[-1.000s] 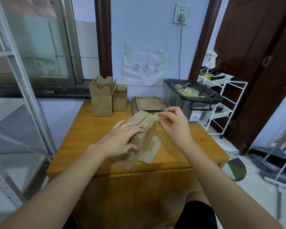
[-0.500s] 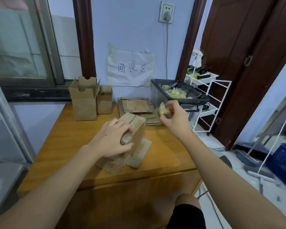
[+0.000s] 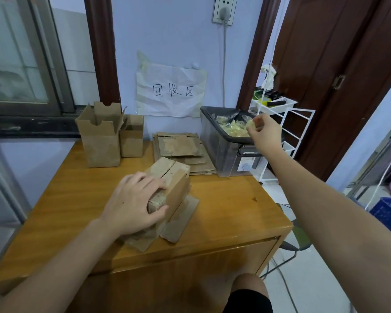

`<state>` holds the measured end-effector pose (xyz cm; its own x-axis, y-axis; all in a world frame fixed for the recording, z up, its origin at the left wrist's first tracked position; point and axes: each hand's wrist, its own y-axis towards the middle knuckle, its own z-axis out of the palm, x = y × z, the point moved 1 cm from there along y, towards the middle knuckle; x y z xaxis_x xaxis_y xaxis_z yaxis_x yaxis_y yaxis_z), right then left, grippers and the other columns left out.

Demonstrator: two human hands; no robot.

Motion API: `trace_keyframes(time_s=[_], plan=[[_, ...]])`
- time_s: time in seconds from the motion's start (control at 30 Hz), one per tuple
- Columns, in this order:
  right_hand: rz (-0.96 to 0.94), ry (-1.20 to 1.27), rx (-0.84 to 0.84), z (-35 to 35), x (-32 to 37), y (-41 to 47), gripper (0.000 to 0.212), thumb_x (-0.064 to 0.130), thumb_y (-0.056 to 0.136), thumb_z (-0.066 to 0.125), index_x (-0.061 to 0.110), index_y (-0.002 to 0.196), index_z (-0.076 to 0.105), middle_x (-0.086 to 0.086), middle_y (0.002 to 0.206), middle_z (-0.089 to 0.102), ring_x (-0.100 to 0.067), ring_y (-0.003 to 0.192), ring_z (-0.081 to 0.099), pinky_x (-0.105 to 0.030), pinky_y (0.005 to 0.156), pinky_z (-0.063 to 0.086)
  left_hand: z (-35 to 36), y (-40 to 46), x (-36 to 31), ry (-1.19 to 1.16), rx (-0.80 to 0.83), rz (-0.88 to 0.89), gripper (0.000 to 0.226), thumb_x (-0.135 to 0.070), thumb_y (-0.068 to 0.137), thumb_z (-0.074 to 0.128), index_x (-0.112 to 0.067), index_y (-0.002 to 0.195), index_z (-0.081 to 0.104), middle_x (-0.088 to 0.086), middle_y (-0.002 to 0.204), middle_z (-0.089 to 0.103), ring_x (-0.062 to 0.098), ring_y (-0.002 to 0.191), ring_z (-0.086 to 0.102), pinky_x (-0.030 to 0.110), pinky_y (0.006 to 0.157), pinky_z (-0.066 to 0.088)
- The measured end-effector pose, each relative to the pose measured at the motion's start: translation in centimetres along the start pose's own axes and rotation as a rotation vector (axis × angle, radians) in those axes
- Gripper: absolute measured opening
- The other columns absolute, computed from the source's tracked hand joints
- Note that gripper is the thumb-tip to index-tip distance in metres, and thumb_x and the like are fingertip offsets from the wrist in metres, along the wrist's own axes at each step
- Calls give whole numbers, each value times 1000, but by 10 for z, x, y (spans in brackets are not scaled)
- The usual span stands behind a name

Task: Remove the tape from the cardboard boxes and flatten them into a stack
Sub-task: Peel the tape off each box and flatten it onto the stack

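Observation:
A small brown cardboard box (image 3: 175,179) stands on the wooden table (image 3: 224,213), its lower flaps spread flat beneath it. My left hand (image 3: 133,202) grips its near end, thumb on the side and fingers over the top. My right hand (image 3: 263,132) hovers over the dark plastic bin (image 3: 215,145) and pinches a crumpled wad of clear tape (image 3: 250,124). More crumpled tape (image 3: 233,129) lies in the bin. A stack of flattened boxes (image 3: 181,150) lies against the wall. Two open upright boxes, a taller one (image 3: 99,138) and a shorter one (image 3: 131,136), stand at the back left.
A paper sign (image 3: 171,91) is taped to the wall behind the stack. A white wire rack (image 3: 287,123) stands right of the table, beside a dark wooden door (image 3: 339,75). A window (image 3: 20,53) is on the left, a blue crate (image 3: 388,213) on the floor at right.
My right hand pulled the tape off the box and carried it right and back, over the bin. My left hand stayed on the box. The camera moved closer.

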<state>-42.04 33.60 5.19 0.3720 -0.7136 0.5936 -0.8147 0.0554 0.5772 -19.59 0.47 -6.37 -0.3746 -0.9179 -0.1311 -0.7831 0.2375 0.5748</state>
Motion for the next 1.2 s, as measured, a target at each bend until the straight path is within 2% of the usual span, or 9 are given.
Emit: trace_keyframes(time_s=[0.17, 0.27, 0.4, 0.5, 0.63, 0.73, 0.87, 1.07, 1.2], plan=[[35, -191, 47, 9, -22, 31, 23, 14, 98, 62, 16, 120, 69, -8, 128, 53, -27, 96, 63, -38, 80, 52, 2, 0, 2, 12, 2, 5, 45, -62, 85, 61, -33, 119, 66, -18, 122, 64, 10, 114, 53, 31, 99, 36], [67, -311, 97, 16, -33, 38, 25, 5, 96, 62, 15, 118, 69, -10, 126, 53, -25, 92, 55, -34, 75, 44, 2, 0, 3, 10, 11, 3, 46, -63, 85, 61, -33, 119, 67, -19, 124, 65, 10, 117, 53, 32, 100, 35], [124, -345, 193, 21, -31, 48, 26, 7, 95, 69, 15, 120, 72, -13, 123, 64, -33, 105, 63, -38, 87, 52, 3, 0, 3, 11, 18, 4, 47, -63, 85, 61, -32, 120, 67, -18, 125, 65, 11, 118, 54, 33, 101, 36], [138, -431, 352, 22, -24, 51, 22, 11, 101, 60, 8, 118, 73, -14, 120, 69, -33, 109, 65, -39, 93, 53, 3, 0, 3, 8, 11, 5, 47, -63, 84, 61, -32, 119, 68, -17, 124, 66, 12, 117, 55, 37, 100, 40], [161, -520, 504, 25, -22, 51, 51, 44, 105, 35, 7, 122, 66, -20, 124, 64, -39, 114, 59, -42, 94, 47, 3, 1, 2, 13, 5, 7, 46, -62, 84, 61, -31, 117, 68, -17, 123, 66, 14, 116, 56, 39, 99, 41], [150, -614, 674, 31, -34, 56, 88, 68, 83, 6, 14, 131, 56, -20, 136, 56, -41, 118, 51, -48, 98, 43, 2, 2, 1, 14, 11, 5, 46, -62, 84, 61, -32, 118, 67, -18, 123, 66, 13, 116, 55, 37, 100, 40], [64, -683, 556, 16, -8, 36, 63, 56, 101, 18, 24, 140, 56, -18, 143, 54, -40, 133, 42, -50, 105, 39, 0, 3, 1, 20, 29, -4, 46, -64, 84, 60, -34, 119, 66, -20, 123, 64, 9, 116, 52, 33, 100, 37], [-49, -645, 494, 4, 8, 9, 61, 57, 101, 28, 16, 129, 62, -16, 135, 62, -39, 127, 48, -47, 94, 46, -7, 4, -1, 31, 89, -27, 52, -74, 86, 53, -40, 125, 60, -23, 130, 58, 8, 123, 48, 42, 111, 36], [-199, -555, 465, 1, 33, -27, 60, 61, 101, 38, 15, 131, 62, -12, 128, 65, -36, 127, 51, -48, 95, 50, -30, 8, 8, -107, 284, -73, 78, -92, 74, 55, -52, 140, 45, -33, 153, 32, -3, 147, 18, 42, 121, 24]])
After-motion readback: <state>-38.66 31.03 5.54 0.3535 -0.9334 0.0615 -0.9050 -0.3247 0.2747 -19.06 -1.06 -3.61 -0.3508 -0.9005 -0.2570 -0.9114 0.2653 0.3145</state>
